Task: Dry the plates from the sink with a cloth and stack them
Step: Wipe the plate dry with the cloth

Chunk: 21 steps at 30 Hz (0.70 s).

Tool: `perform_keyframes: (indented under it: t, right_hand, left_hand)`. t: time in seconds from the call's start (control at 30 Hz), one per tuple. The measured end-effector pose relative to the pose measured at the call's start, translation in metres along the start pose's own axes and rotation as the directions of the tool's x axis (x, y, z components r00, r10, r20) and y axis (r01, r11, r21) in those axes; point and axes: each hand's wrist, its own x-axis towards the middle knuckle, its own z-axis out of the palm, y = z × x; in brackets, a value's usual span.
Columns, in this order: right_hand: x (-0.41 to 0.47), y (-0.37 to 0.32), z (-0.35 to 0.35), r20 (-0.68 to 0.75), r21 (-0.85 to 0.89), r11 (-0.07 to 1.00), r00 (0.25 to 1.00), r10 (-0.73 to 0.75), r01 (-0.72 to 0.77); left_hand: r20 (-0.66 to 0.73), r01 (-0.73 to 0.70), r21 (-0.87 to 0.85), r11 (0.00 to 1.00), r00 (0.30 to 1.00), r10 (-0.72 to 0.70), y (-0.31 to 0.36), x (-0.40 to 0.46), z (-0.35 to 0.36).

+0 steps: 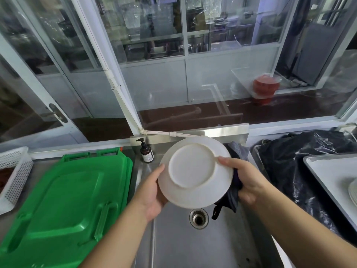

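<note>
Above a steel sink (173,238), a left hand (152,192) cups a white plate (195,173), underside up, by its rim; the right hand (245,180) grips the opposite edge through a dark cloth (231,196). A brown pump bottle (146,151) bears an unreadable label. More plates (353,192) rest on a tray (328,171) at right.

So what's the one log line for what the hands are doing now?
left hand: holds plate | right hand: grips cloth on plate | place: over sink

Bright daylight, glare on the window panes (222,78), wide-angle bending at edges.
</note>
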Motion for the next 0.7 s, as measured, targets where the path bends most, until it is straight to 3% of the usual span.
perform_keyframes:
  t: [0.07,0.3,0.5,0.7]
  right_hand:
    - [0.0,0.001,0.003,0.008,0.013,1.0,1.0,0.006,-0.006]
    - [0.007,-0.002,-0.009,-0.01,0.18,0.983,0.999,0.033,-0.03]
    - [0.01,0.0,-0.012,-0.075,0.055,0.998,0.997,0.004,0.0]
    - [0.008,0.006,-0.017,-0.039,-0.113,0.993,0.999,0.014,-0.018]
  left_hand:
    - [0.065,0.055,-0.115,0.992,0.997,-0.048,0.003,-0.002,-0.005]
    - [0.026,-0.003,-0.179,0.984,1.0,0.008,0.003,-0.003,-0.007]
    - [-0.002,-0.034,-0.139,0.99,0.999,0.034,0.01,-0.006,-0.012]
    - [0.051,-0.052,-0.129,0.99,0.997,0.06,0.013,-0.012,-0.014]
